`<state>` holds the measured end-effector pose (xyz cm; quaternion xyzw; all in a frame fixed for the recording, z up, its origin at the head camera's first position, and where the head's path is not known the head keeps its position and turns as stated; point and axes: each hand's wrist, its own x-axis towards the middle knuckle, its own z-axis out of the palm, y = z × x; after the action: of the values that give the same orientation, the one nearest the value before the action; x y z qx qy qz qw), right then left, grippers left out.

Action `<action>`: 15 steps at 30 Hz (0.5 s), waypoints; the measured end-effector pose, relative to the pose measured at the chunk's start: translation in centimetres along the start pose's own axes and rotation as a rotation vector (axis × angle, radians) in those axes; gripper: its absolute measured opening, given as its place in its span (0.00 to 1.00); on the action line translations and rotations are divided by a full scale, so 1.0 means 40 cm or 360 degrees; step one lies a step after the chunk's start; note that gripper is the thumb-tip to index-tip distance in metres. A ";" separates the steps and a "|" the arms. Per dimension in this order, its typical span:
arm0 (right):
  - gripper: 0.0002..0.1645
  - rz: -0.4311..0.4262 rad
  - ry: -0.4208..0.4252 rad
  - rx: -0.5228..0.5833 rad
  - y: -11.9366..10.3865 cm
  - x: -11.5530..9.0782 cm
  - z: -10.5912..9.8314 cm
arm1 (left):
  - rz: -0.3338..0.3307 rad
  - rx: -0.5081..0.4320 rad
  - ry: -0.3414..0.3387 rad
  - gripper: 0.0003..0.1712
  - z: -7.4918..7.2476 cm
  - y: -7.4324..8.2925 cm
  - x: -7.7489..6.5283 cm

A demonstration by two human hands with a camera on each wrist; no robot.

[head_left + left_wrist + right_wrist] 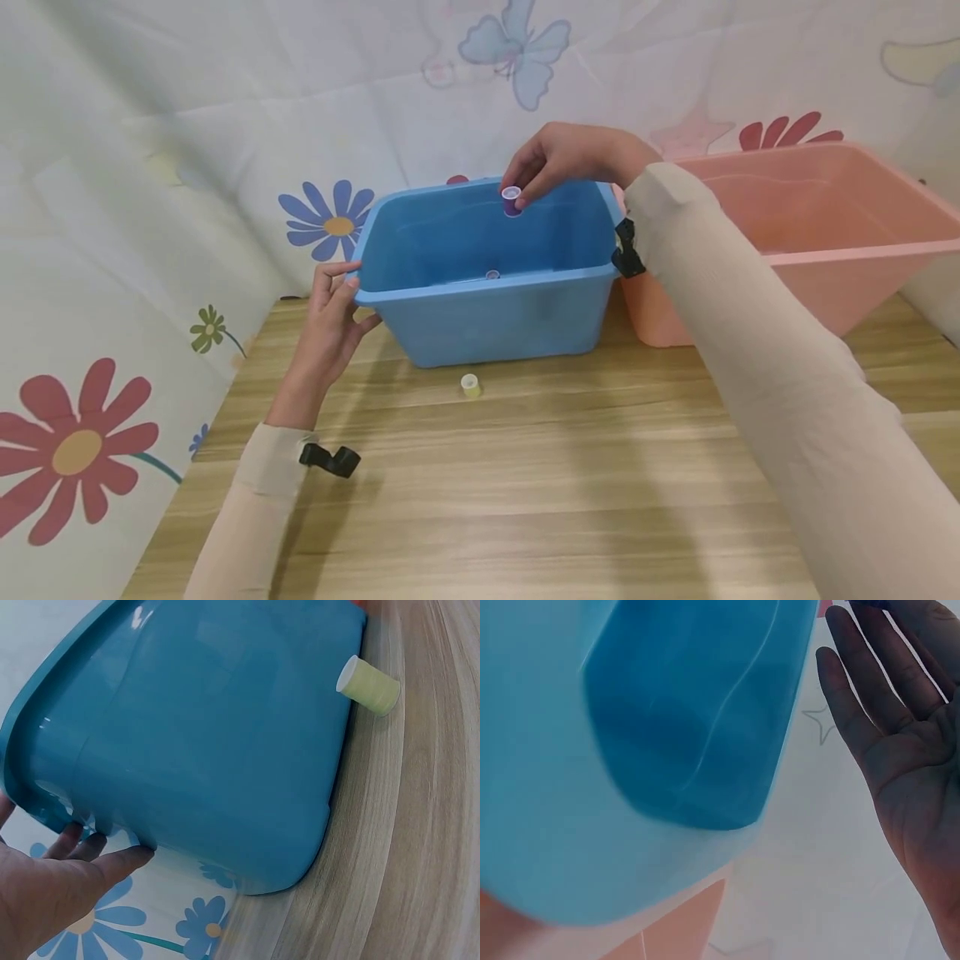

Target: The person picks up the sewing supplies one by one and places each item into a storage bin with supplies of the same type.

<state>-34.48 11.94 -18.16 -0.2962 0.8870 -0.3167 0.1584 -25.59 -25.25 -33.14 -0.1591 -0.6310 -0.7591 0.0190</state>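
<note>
Over the open top of a blue plastic tub (495,323), my right hand (562,160) pinches a small purple cylinder with a white rim (512,205) between thumb and fingers. In the right wrist view only a sliver of that cylinder shows at the top edge. My left hand (328,325) holds the tub's left rim, its fingers spread along the rim and outer wall. Inside the tub, a small round piece with a pale rim (492,275) is partly hidden by the front wall. A pale yellow cylinder (470,386) stands on the table in front of the tub.
A pink tub (817,287) stands close to the right of the blue one, partly covered by my right sleeve. Behind both hangs a white cloth (247,108) printed with flowers and a butterfly. The wood-grain table (525,492) extends toward me.
</note>
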 end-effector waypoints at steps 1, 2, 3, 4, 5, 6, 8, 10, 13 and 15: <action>0.24 -0.0004 -0.0004 -0.0008 0.003 -0.001 0.001 | -0.0002 -0.0001 0.0001 0.14 0.000 0.000 0.000; 0.24 -0.0010 -0.0006 -0.0022 0.005 -0.002 0.002 | -0.0003 -0.0004 0.0003 0.14 0.000 -0.001 0.000; 0.25 -0.0019 -0.0002 -0.0044 0.006 -0.003 0.002 | -0.0002 -0.0006 0.0004 0.14 0.000 -0.001 0.000; 0.24 -0.0028 0.0008 -0.0073 0.008 -0.003 0.002 | 0.0002 -0.0002 0.0005 0.13 -0.001 0.000 0.000; 0.24 -0.0037 0.0018 -0.0093 0.008 -0.004 0.002 | 0.0005 -0.0003 0.0004 0.13 -0.001 0.001 0.001; 0.25 -0.0036 0.0031 -0.0118 0.007 -0.005 0.002 | 0.0007 -0.0005 0.0005 0.13 -0.002 0.001 0.001; 0.24 -0.0038 0.0042 -0.0133 0.004 -0.004 0.002 | 0.0011 -0.0007 0.0007 0.13 -0.003 0.002 0.000; 0.24 -0.0045 0.0042 -0.0137 0.002 -0.004 0.003 | 0.0009 -0.0007 0.0011 0.13 -0.004 0.003 -0.002; 0.24 -0.0057 0.0021 -0.0181 0.000 -0.003 0.007 | 0.0005 -0.0005 0.0017 0.13 -0.005 0.003 -0.006; 0.24 -0.0071 -0.0003 -0.0250 -0.001 -0.003 0.011 | 0.0005 -0.0003 0.0019 0.13 -0.006 0.003 -0.008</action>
<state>-34.15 11.78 -18.45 -0.3278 0.9022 -0.2493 0.1285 -25.31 -25.56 -33.14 -0.1556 -0.6300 -0.7605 0.0237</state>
